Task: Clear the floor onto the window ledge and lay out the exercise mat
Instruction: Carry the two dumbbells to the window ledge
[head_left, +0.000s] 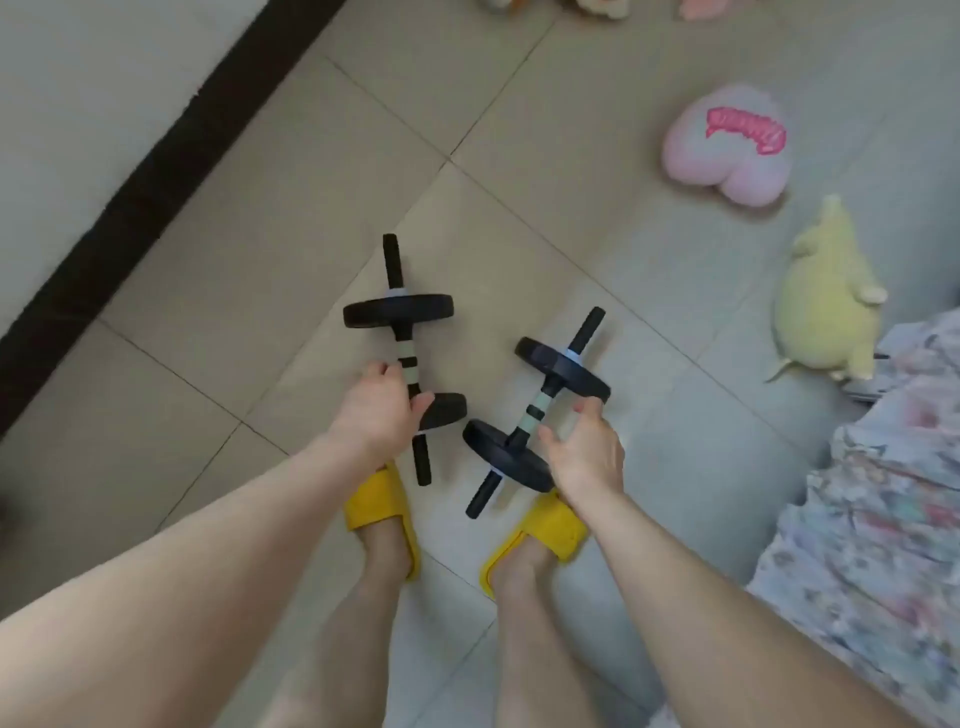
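Two black dumbbells with pale striped handles lie on the tiled floor in front of my feet. My left hand (376, 410) is wrapped around the handle of the left dumbbell (398, 310), between its two discs. The right dumbbell (563, 369) lies at a slant. My right hand (587, 457) is at its handle with thumb and fingers spread apart, not closed around it. A pink heart-shaped pillow (727, 145) and a yellow plush toy (826, 306) lie on the floor to the right. No exercise mat or window ledge shows.
A white wall with a black skirting strip (156, 171) runs along the left. Floral fabric (883, 519) hangs in at the right edge. More plush toys (597, 5) peek in at the top edge. I wear yellow slippers (384, 499).
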